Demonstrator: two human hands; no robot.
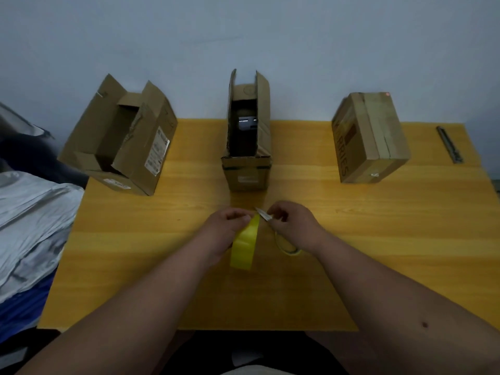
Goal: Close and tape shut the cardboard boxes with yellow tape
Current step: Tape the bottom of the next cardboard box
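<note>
Three boxes (247,136) were counted (two open). One tape strip (243,243) was pinched by the left hand (226,228); scissors (266,215) were gripped by the right hand (293,224).

Yellow tape strip (242,243) hanging mid-table; left box (119,136), middle box (247,131) open; right box (370,136) closed.

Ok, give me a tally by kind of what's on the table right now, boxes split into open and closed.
Open cardboard boxes: 2, the left box and the middle box
Closed cardboard boxes: 1, the right box
Yellow tape strips: 1, held by the left hand
Scissors: 1, in the right hand
Metal bars: 1
Total: 6
</note>
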